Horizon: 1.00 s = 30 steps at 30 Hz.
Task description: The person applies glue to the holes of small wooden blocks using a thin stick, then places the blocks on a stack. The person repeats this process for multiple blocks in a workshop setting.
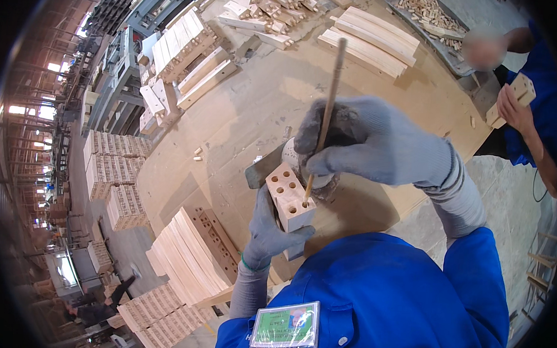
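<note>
My left hand (265, 233), in a grey glove, is closed round a pale wooden block (291, 204) whose upper face has several round holes. A thin wooden stick (333, 83) is pinched in the gloved fingers of my right hand (376, 141). Its lower tip meets the block at a hole near the close end; how deep it reaches I cannot tell. Behind the block, partly covered by my right hand, stands a light-coloured container (290, 153). A dark flat piece (263, 168) juts out beside it.
Curved wooden pieces (371, 38) and stacked drilled parts (185, 39) lie across the table (244, 104). Two small dowels (197, 155) rest at left. More stacked boards (194, 251) stand near my left arm. A tray of dowels (431, 16) and a co-worker holding a drilled block (519, 91) are at right.
</note>
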{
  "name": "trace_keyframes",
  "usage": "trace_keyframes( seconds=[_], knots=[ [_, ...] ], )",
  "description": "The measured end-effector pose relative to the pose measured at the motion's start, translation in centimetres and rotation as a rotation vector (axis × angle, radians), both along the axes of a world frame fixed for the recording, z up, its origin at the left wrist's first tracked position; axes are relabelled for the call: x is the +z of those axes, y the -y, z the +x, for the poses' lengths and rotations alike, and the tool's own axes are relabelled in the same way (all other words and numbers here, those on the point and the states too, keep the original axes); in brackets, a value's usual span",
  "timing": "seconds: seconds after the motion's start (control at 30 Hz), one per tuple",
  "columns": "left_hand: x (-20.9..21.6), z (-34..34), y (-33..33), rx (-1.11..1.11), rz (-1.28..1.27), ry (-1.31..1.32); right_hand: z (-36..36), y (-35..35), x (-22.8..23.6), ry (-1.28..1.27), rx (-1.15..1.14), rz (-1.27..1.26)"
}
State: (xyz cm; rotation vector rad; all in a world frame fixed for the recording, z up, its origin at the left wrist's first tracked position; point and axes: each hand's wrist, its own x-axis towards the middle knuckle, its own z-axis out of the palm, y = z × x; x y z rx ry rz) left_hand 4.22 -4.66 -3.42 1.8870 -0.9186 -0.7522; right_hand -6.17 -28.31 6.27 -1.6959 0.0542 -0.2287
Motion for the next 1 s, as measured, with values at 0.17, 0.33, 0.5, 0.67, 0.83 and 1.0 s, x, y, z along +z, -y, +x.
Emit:
trace_keyframes(
  seconds=[0.17,0.33,0.5,0.67,0.83,1.0],
  knots=[
    [-0.2,-0.1,-0.4,0.018,-0.05,-0.038,-1.2,-0.2,2.3,0.042,-0.056,0.218],
    [0.0,-0.7,-2.8,0.043,-0.153,0.07,-1.8,-0.5,3.2,0.046,-0.259,0.312],
    [3.2,-1.9,-5.3,0.05,-0.255,0.473,-0.9,-2.8,1.7,0.045,-0.221,0.348],
    [6.9,-0.9,-6.3,-0.111,-0.299,0.945,2.3,-7.9,-0.9,-0.035,0.165,0.508],
    [11.4,-0.8,-6.2,-0.283,-0.282,1.339,6.2,-10.7,-0.9,-0.108,0.365,-0.035],
    [11.6,-0.3,-4.8,-0.428,-0.229,1.555,7.5,-10.2,-3.6,0.475,0.342,0.063]
  ],
)
